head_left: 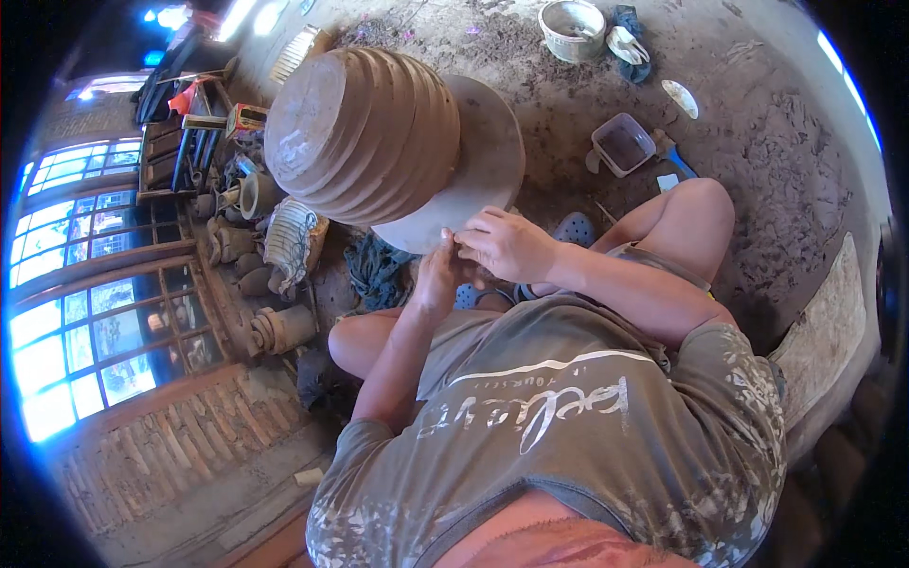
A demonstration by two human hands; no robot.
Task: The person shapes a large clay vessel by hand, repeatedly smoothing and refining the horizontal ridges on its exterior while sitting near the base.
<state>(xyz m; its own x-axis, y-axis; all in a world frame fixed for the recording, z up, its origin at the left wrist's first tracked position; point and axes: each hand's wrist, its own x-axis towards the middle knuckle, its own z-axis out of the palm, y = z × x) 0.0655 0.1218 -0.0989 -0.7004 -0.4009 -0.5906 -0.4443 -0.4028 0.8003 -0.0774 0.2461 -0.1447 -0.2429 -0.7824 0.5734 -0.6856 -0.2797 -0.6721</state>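
Observation:
A large brown clay pot (374, 133) with stacked ridges round its wall leans to the left in view on a round grey wheel disc (492, 142). Just in front of the disc's near edge, my two hands meet, apart from the pot. My left hand (438, 275) has its thumb raised and its other fingers partly hidden. Over it, my right hand (507, 244) is closed with bent fingers, its fingertips at my left thumb. Anything between the fingers is too small or hidden to make out.
A white bucket (573, 30) stands at the far side, and a square plastic tub (625, 144) lies right of the wheel beside a blue-handled tool (678, 159). Dark cloth (375, 271) lies left of my hands. Several clay vessels (256, 194) line the left wall under the windows.

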